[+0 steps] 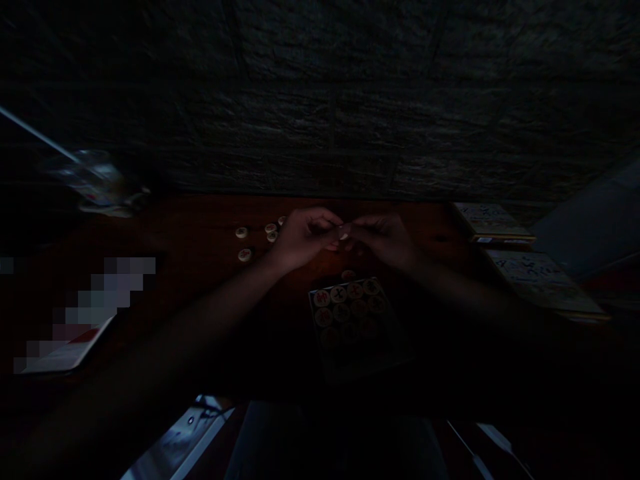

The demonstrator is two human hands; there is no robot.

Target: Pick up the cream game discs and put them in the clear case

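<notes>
My left hand point(305, 237) and my right hand point(383, 239) meet over the dark red-brown table, fingertips touching. Fingers of both are closed in a pinch; a small pale thing between them is too dim to make out. Just below them, one round piece point(349, 274) lies by the top edge of a shallow square box point(390, 353). Rows of round wooden pieces with red or dark characters point(339, 293) fill the box's upper part; its lower part is in deep shadow. Left of my left hand are several loose round pieces point(242, 233), one partly hidden behind it.
Two flat boxes with printed lids point(493, 220) lie at the right. A clear plastic container point(97, 180) stands at the back left, near a pale rod. A screen or sheet point(65, 353), partly pixelated, lies at the left. Behind the table rises a dark stone wall point(320, 113).
</notes>
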